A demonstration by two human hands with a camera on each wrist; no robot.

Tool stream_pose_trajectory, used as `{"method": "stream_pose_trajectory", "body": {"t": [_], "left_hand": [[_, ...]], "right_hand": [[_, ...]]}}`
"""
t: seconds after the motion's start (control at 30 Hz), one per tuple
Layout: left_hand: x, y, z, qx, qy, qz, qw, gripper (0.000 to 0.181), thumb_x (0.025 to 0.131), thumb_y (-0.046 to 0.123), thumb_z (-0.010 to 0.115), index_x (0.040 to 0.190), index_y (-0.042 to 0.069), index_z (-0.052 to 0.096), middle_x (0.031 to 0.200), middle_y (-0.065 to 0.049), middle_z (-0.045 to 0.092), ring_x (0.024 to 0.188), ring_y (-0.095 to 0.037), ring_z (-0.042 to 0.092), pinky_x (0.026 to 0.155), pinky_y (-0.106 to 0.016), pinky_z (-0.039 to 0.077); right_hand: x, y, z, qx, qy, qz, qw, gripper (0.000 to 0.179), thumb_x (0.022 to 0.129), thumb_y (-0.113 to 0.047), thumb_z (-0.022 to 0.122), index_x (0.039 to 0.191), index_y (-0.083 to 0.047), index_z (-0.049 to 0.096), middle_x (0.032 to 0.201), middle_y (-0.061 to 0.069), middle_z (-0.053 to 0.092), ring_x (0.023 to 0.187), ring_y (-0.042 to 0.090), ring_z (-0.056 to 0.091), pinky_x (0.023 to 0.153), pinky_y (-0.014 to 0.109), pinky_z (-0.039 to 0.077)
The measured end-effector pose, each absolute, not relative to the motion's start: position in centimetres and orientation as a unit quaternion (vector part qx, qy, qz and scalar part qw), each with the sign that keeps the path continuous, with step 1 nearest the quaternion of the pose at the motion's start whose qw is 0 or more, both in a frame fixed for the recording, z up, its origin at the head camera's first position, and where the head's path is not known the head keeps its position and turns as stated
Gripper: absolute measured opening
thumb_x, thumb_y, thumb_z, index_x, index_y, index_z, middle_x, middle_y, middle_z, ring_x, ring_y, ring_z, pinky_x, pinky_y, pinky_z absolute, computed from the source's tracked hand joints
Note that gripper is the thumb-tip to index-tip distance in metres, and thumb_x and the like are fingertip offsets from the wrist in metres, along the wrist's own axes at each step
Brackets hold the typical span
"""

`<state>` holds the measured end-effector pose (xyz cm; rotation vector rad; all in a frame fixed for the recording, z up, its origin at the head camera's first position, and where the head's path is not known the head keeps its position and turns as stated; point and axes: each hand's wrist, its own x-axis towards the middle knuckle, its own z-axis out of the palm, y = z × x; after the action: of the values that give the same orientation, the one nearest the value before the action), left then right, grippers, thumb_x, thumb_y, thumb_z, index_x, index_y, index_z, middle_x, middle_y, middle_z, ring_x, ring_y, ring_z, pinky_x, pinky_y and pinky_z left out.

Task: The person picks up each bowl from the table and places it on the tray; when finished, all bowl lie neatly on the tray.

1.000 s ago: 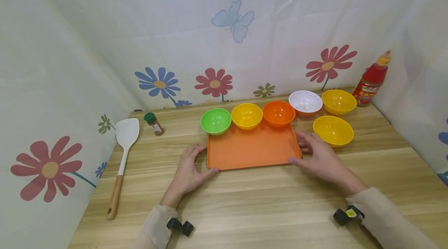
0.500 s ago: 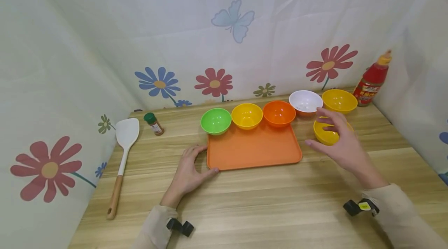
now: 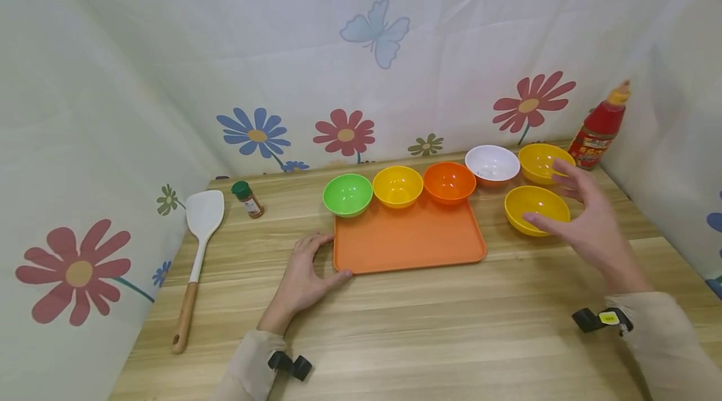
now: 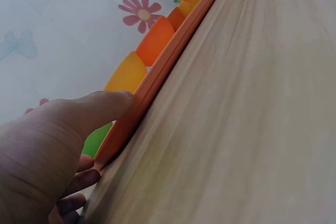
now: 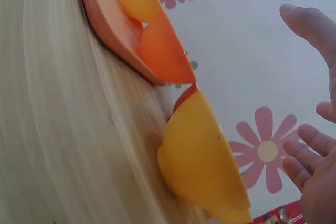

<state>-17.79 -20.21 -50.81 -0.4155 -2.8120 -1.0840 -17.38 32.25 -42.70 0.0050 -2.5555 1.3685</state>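
White spatula (image 3: 198, 244) with wooden handle lay at far left of the table (image 3: 429, 332), blade toward the curtain. Small green-capped spice jar (image 3: 247, 199) stood just right of the blade, near the back edge.

Left hand (image 3: 304, 272) rested on the table at the near-left corner of the orange tray (image 3: 408, 235); thumb laid against the tray's near edge, fingers loosely spread along its left side, nothing gripped. Left wrist view showed the thumb touching the tray rim (image 4: 157, 85).

Along the tray's far edge, a row of bowls: green bowl (image 3: 347, 194), yellow bowl (image 3: 397, 186), orange bowl (image 3: 449, 182), each touching or just beside the next. Right of those, white bowl (image 3: 492, 165) and a far yellow bowl (image 3: 543, 163) near the back curtain.

Near yellow bowl (image 3: 533, 208) sat on the table just right of the tray, apart from it. Right hand (image 3: 586, 222) hovered above and just right of this bowl, fingers wide and spread, holding nothing; from the head view one fingertip crossed the bowl's near rim, contact not clear. Right wrist view showed the spread fingers (image 5: 310, 22) clear of the bowl (image 5: 202, 163).

Red sauce bottle (image 3: 599, 128) stood upright at far right corner
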Motion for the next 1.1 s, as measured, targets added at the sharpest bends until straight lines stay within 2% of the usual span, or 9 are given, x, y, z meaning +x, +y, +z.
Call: {"method": "stream_pose_trajectory", "body": {"t": [0.23, 0.53, 0.73, 1.1], "left_hand": [[-17.7, -20.2, -50.7, -0.136, -0.922, -0.359, 0.047, 0.089, 0.084, 0.049, 0.097, 0.157, 0.011, 0.061, 0.162, -0.014, 0.056, 0.154, -0.038, 0.045, 0.13, -0.063, 0.037], [-17.7, -20.3, -50.7, -0.137, -0.922, -0.36, 0.048, 0.089, 0.085, 0.05, 0.096, 0.157, 0.012, 0.061, 0.162, -0.013, 0.056, 0.154, -0.038, 0.045, 0.13, -0.063, 0.037], [-17.7, -20.3, -50.8, -0.136, -0.922, -0.36, 0.045, 0.089, 0.085, 0.051, 0.096, 0.158, 0.013, 0.06, 0.163, -0.013, 0.056, 0.155, -0.037, 0.045, 0.13, -0.063, 0.037], [-17.7, -20.3, -50.7, -0.135, -0.921, -0.362, 0.041, 0.089, 0.085, 0.049, 0.096, 0.158, 0.013, 0.06, 0.163, -0.014, 0.055, 0.156, -0.037, 0.044, 0.13, -0.063, 0.037]], "right_hand": [[-17.8, 33.4, -44.0, -0.009, -0.88, 0.466, 0.097, 0.112, 0.096, -0.036, 0.09, 0.18, -0.02, 0.018, 0.183, 0.018, 0.025, 0.158, 0.056, 0.03, 0.125, 0.083, 0.025], [-18.3, 34.4, -45.7, -0.016, -0.88, 0.469, 0.068, 0.117, 0.098, -0.04, 0.088, 0.18, -0.016, 0.009, 0.181, 0.028, 0.021, 0.158, 0.06, 0.025, 0.125, 0.085, 0.022], [-18.7, 34.9, -46.7, -0.019, -0.88, 0.471, 0.047, 0.12, 0.097, -0.04, 0.088, 0.18, -0.013, 0.006, 0.182, 0.03, 0.017, 0.16, 0.061, 0.021, 0.128, 0.083, 0.018], [-19.3, 35.3, -48.2, -0.01, -0.885, 0.464, 0.033, 0.119, 0.098, -0.041, 0.088, 0.179, -0.007, 0.008, 0.179, 0.034, 0.019, 0.152, 0.059, 0.028, 0.124, 0.085, 0.025]]}}
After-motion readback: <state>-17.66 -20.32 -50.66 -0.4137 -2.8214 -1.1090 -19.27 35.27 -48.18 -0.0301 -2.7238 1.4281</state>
